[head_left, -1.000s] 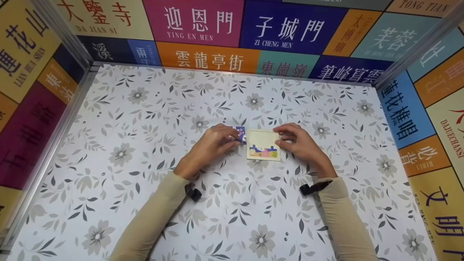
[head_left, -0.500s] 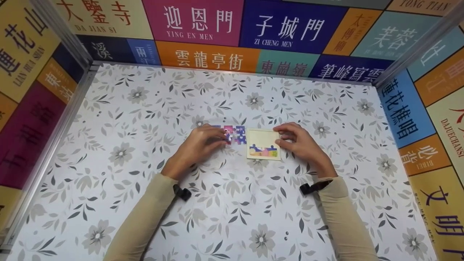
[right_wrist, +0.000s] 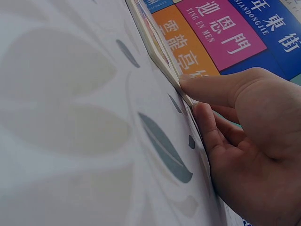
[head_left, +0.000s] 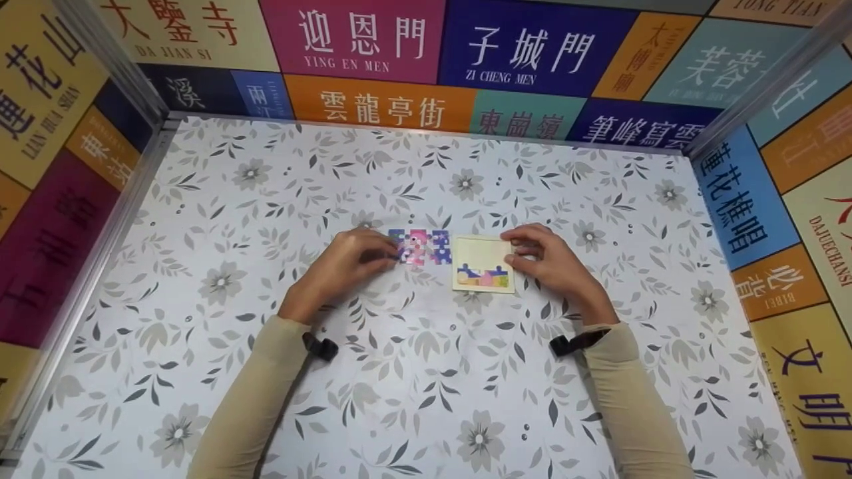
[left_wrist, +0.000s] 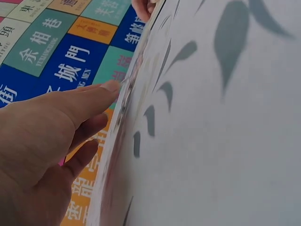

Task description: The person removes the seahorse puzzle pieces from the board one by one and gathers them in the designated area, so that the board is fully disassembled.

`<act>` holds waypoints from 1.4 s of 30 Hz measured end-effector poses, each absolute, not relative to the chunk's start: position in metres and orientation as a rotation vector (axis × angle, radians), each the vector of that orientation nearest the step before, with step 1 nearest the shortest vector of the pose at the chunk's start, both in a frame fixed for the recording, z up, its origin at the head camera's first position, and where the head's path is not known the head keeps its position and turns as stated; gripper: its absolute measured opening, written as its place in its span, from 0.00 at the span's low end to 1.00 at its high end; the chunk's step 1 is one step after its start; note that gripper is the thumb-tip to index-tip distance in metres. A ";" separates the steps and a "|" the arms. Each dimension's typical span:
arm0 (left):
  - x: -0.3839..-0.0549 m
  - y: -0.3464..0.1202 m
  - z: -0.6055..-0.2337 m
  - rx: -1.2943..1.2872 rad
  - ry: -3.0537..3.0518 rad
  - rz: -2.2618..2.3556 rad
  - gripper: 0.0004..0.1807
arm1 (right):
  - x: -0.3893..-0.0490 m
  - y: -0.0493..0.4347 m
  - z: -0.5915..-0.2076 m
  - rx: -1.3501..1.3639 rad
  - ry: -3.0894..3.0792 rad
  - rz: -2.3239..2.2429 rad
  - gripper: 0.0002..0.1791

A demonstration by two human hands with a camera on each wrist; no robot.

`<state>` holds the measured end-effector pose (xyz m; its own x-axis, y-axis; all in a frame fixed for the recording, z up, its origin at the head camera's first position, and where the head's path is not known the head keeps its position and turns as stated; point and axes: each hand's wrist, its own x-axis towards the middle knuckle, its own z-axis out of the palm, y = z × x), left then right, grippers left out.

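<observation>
A small square puzzle tray (head_left: 484,250) with a pale wooden frame lies on the table. Blue, pink and yellow puzzle pieces (head_left: 483,276) fill its near strip; above them the pale base is bare. Holding the tray at its right edge is my right hand (head_left: 552,261), thumb on the side and forefinger by the far corner. Left of the tray, a flat group of joined jigsaw pieces (head_left: 419,247) shows a pink figure on purple-blue. My left hand (head_left: 346,263) is beside that group, its fingertips at the left edge. The left wrist view shows thumb and fingers apart.
The table (head_left: 399,399) has a white covering printed with grey flowers and leaves. Panels (head_left: 373,40) with coloured blocks and large characters stand along the back and both sides. A dark camera band (head_left: 321,346) sits on the left wrist, another camera (head_left: 566,346) on the right.
My left hand has slid leftward across the jigsaw pieces, uncovering them up to their left edge. The right hand and the tray stay in place.
</observation>
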<state>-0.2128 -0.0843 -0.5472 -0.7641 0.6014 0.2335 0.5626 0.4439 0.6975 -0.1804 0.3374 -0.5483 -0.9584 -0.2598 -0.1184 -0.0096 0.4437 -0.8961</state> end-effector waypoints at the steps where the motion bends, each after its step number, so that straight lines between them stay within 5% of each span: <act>1: -0.213 -0.086 -0.547 1.054 2.621 1.241 0.10 | -0.180 0.337 -0.548 -0.234 2.459 -1.521 0.23; 42: -0.207 -0.079 -0.540 1.186 2.736 1.046 0.08 | -0.182 0.337 -0.549 -0.254 2.472 -1.546 0.23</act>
